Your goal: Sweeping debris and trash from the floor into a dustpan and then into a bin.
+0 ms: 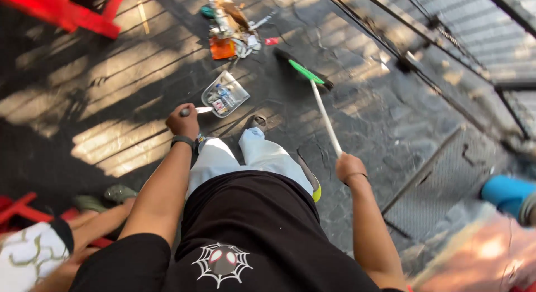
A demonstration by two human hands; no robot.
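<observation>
Our right hand (350,167) grips the broom (312,80) by its white handle, the bristles far ahead beside a litter pile (231,27). Our left hand (182,122) clasps the dustpan (225,95) handle, pan just beyond.

- Broom (321,99): white handle, green neck, black bristles.
- Dustpan (225,94): pale grey.
- Floor (379,113): dark stone, striped with sunlight.
- Trousers (268,155): white.
- Shirt (251,236): black, white web print.
- Wristband (182,140): black.

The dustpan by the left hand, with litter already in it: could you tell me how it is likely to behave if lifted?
The dustpan looks thin and shallow, so it is probably light. The small bottle and scraps inside lie loose, so they could slide out if it tilts. The left hand holds only its long handle, so the pan end may dip.
</observation>
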